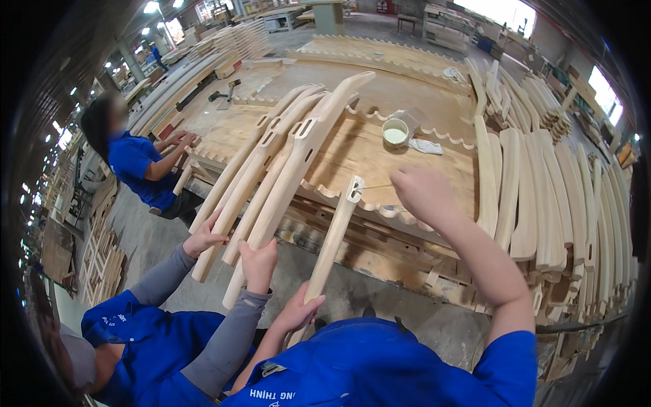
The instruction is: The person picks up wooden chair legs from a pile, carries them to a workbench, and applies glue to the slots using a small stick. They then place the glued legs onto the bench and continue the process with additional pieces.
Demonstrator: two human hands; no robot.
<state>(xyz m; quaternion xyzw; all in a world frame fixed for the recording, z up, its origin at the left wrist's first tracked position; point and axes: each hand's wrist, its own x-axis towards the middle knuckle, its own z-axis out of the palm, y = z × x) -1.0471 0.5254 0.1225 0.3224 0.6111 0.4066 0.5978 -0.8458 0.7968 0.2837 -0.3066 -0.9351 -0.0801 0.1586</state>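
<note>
My left hand (298,308) is wrapped round the lower part of a pale wooden chair leg (332,241). The leg slants up and away from me to the bench edge, its slotted end uppermost. Between the closed fingers of my right hand (426,195) is a thin stick (376,186), whose tip reaches the slot in that end. Whitish stuff shows at the slot, probably glue. Beyond my right hand, a cup (395,133) of pale liquid lies tilted on the bench, beside a white cloth (426,146).
At my left, a co-worker's hands (258,264) hold long slotted wooden pieces (288,169) leaning on the workbench (420,122) with scalloped rails. Another person (146,163) works farther left, near a hammer (224,95). Many curved wooden legs (536,190) stand stacked to the right.
</note>
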